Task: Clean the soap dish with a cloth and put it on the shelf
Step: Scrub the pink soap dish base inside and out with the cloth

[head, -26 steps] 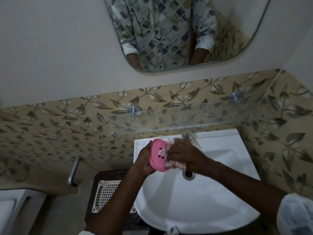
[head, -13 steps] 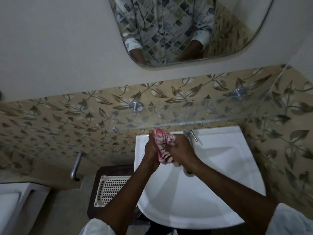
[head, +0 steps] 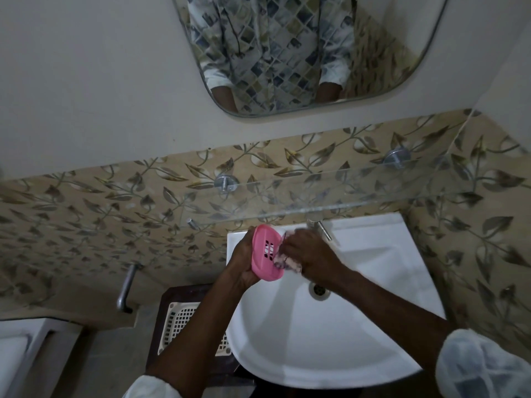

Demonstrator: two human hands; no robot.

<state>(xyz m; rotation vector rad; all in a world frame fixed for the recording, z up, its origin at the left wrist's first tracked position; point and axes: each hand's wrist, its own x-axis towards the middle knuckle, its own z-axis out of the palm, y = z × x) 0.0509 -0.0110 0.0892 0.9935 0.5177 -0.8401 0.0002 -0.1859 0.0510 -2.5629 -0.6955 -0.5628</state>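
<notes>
Two hands over sink [head: 359,326], left fingers [head: 244,248] gripping soap dish [head: 265,252], cloth [head: 284,258] pressed against it

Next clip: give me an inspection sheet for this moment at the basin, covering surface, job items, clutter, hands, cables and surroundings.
Surface: white basin, dry-looking; drain open.
Job's things: pink soap dish held tilted above the basin; patterned cloth pressed against its right edge; glass shelf bare.
Clutter: cream perforated basket on a dark stand left of the basin.
Hands: left hand grips the dish; right hand bunches the cloth.
Cables: nothing seen.
Surroundings: mirror, leaf-patterned tiles, tap, metal wall handle.
</notes>
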